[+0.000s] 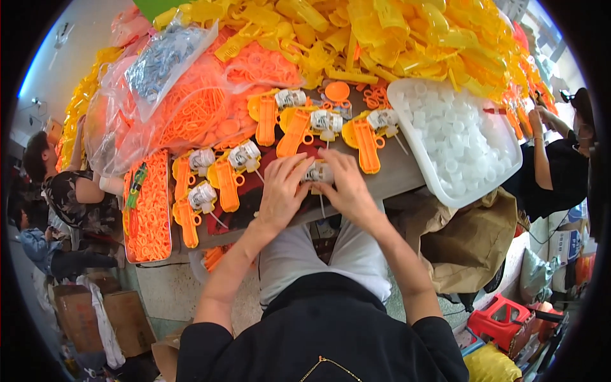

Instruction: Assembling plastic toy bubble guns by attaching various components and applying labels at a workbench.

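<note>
At the table's near edge, both my hands are closed round a white cylindrical plastic part (pixel 317 172) with dark printing. My left hand (pixel 281 186) grips its left side, and my right hand (pixel 349 190) grips it from the right with thumb and fingers. A thin pale strip hangs below it; the fingers hide much of the rest. Close by lie several orange-and-yellow plastic toy assemblies, each with a similar white cylinder: one (pixel 294 130) just beyond my hands, one (pixel 366 148) to the right, and one (pixel 225 184) to the left.
A white tray (pixel 425 167) of translucent caps stands right, an orange-filled tray (pixel 147 239) left. Yellow plastic parts (pixel 382 38) and bagged orange pieces (pixel 191 111) pile up behind. A brown paper bag (pixel 474 239) hangs below the table's right side. Other people work at both sides.
</note>
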Available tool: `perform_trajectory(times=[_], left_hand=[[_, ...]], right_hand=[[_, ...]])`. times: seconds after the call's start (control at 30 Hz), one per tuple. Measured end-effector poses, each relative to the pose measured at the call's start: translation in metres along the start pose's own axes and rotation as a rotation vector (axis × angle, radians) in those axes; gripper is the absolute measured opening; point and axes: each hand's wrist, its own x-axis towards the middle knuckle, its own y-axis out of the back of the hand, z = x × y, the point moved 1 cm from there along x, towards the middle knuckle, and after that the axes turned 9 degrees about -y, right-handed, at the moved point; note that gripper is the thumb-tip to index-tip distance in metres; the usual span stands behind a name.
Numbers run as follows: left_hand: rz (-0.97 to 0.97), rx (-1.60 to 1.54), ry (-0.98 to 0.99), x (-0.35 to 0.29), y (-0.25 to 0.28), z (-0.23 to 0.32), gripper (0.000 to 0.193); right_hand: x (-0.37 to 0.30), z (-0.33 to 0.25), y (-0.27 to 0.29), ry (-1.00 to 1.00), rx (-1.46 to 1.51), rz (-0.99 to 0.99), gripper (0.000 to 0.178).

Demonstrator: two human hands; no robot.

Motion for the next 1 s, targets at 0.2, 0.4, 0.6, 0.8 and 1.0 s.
perform_trajectory(times=[0.2,0.4,0.6,0.8,1.0], left_hand=[[0.036,-0.017,-0.042,-0.034,0.000,0.016,0.055],[0.011,0.064,-0.064,-0.039,-0.005,0.010,0.040],[-0.003,-0.001,-0.056,-0.028,-0.005,0.001,0.035],[0.002,0.007,-0.072,-0.031,-0.013,0.003,0.034],[0.173,-0.066,-0.006,-0.032,0.031,-0.005,0.039]], right_hand=[[-0.002,0.000,-0.002,-0.057,0.020,-0.127,0.050],[0.110,0.001,0.010,0.091,-0.142,0.113,0.028],[0.251,0.088,-0.014,0.255,-0.741,0.354,0.034],[0.277,0.100,0.010,0.391,-0.545,0.197,0.034],[0.202,-0.036,0.057,0.222,-0.012,-0.044,0.022]])
